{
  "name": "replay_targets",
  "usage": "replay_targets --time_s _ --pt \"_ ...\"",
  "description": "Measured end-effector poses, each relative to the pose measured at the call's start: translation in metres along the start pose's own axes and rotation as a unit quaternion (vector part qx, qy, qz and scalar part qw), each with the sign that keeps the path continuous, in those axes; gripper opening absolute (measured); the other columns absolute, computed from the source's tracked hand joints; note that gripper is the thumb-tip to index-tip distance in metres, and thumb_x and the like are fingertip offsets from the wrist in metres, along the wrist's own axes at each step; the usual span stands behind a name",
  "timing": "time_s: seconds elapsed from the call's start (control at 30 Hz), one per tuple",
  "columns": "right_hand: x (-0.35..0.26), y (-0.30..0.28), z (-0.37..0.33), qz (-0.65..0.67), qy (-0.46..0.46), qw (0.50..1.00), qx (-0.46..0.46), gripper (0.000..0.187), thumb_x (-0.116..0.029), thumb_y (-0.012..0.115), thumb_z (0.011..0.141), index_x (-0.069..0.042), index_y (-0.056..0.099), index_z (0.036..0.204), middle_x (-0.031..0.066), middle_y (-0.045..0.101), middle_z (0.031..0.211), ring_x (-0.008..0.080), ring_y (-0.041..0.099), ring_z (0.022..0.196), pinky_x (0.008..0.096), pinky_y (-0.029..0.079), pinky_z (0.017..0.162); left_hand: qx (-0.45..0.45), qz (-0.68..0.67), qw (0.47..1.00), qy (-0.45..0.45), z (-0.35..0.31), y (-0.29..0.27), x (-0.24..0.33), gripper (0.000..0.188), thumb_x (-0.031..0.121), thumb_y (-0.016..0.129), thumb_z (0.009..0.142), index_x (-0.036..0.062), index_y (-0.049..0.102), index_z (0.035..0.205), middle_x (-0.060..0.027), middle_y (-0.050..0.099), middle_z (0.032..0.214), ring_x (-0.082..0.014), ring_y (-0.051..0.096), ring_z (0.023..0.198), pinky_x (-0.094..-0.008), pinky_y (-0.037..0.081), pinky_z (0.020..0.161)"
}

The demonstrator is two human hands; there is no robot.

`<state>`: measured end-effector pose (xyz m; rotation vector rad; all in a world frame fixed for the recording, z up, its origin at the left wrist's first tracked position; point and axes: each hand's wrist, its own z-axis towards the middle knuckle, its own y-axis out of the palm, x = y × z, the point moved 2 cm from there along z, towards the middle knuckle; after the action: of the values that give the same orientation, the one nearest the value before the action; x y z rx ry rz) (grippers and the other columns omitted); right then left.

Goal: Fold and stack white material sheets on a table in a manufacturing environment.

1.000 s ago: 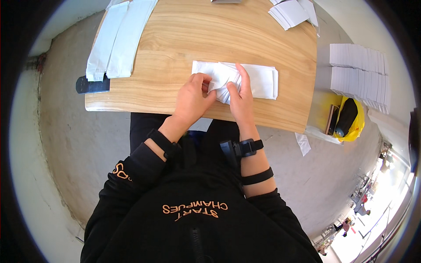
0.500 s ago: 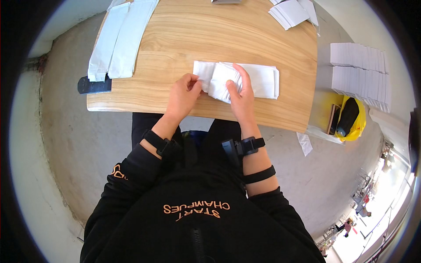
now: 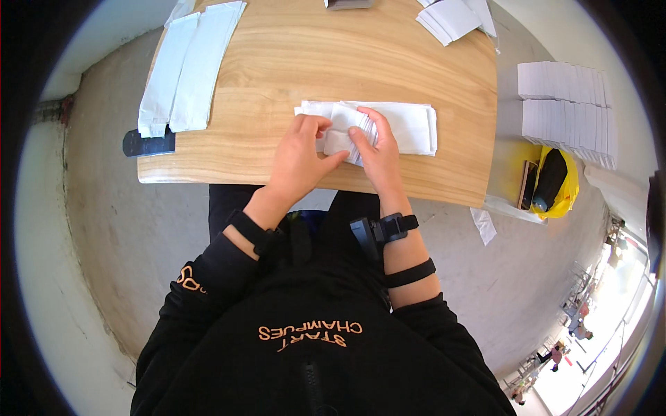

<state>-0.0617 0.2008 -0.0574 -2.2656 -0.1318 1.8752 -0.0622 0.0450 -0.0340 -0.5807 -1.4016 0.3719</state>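
My right hand (image 3: 381,156) is wrapped round a stack of folded white papers (image 3: 340,141), its thumb on top and a finger along the far edge. Spread beside the stack's left end is my left hand (image 3: 297,159), thumb and fingers apart, with the thumb tip at the stack's near edge. It may be touching the paper, but I cannot tell how firmly. Under the stack lie long flat white papers (image 3: 413,128) on the wooden table (image 3: 277,69), reaching out to both sides.
Long white paper strips (image 3: 198,69) lie at the table's far left, over a dark flat object (image 3: 147,142). More white papers (image 3: 451,21) are at the far right. Right of the table stand tall paper stacks (image 3: 565,111) and a yellow bag (image 3: 569,187) holding dark items.
My left hand has gone from pinching at the paper's left end to a spread pose closer to the stack. My right hand keeps its hold and has barely moved.
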Motion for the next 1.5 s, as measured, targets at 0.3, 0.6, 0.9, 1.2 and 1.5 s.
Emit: replay_targets --time_s 0.3,0.6,0.9,1.2,1.5 --pt "0.012 -0.001 0.003 0.012 -0.041 0.999 -0.008 0.035 -0.017 0.063 0.090 -0.005 0.055 0.122 0.0065 0.060 0.113 0.0129 0.054 0.102 0.0266 0.044 0.088 -0.015 -0.052 0.996 -0.073 -0.003 0.006 -0.018 0.012 0.010 0.066 0.081 -0.0015 0.063 0.085 -0.0095 0.064 0.080 -0.0167 0.062 0.067 -0.0266 0.050 0.064" --pt "0.010 -0.001 0.000 0.041 -0.016 0.999 0.000 0.035 -0.016 0.064 0.087 -0.005 0.057 0.119 0.0115 0.062 0.115 0.0193 0.056 0.106 0.0306 0.043 0.092 -0.042 -0.155 0.969 -0.187 -0.005 0.000 -0.031 0.016 0.014 0.064 0.082 -0.0017 0.066 0.087 -0.0079 0.067 0.076 -0.0124 0.062 0.069 -0.0268 0.049 0.064" --pt "0.000 -0.001 -0.001 0.054 0.012 0.998 0.006 0.035 -0.014 0.064 0.086 -0.005 0.057 0.119 0.0090 0.063 0.106 0.0167 0.058 0.096 0.0283 0.046 0.085 -0.004 -0.311 0.900 -0.306 0.002 -0.007 -0.015 0.033 0.027 0.064 0.090 -0.0057 0.062 0.095 -0.0050 0.064 0.074 -0.0092 0.058 0.070 -0.0238 0.049 0.065" --pt "0.004 0.000 -0.001 0.029 0.005 1.000 0.003 0.034 -0.017 0.062 0.087 -0.005 0.057 0.119 0.0108 0.063 0.109 0.0184 0.058 0.099 0.0299 0.045 0.087 -0.089 -0.281 0.902 -0.314 0.000 -0.011 -0.034 0.029 0.021 0.057 0.095 -0.0041 0.061 0.107 -0.0043 0.064 0.088 -0.0096 0.058 0.079 -0.0246 0.052 0.070" --pt "0.005 0.001 -0.001 0.039 0.009 0.999 -0.001 0.035 -0.013 0.061 0.087 -0.006 0.056 0.121 0.0116 0.061 0.113 0.0211 0.057 0.103 0.0312 0.044 0.091 -0.067 -0.212 0.953 -0.205 0.004 0.005 -0.044 0.035 0.028 0.069 0.084 -0.0052 0.061 0.092 -0.0084 0.064 0.075 -0.0145 0.061 0.069 -0.0304 0.050 0.064"
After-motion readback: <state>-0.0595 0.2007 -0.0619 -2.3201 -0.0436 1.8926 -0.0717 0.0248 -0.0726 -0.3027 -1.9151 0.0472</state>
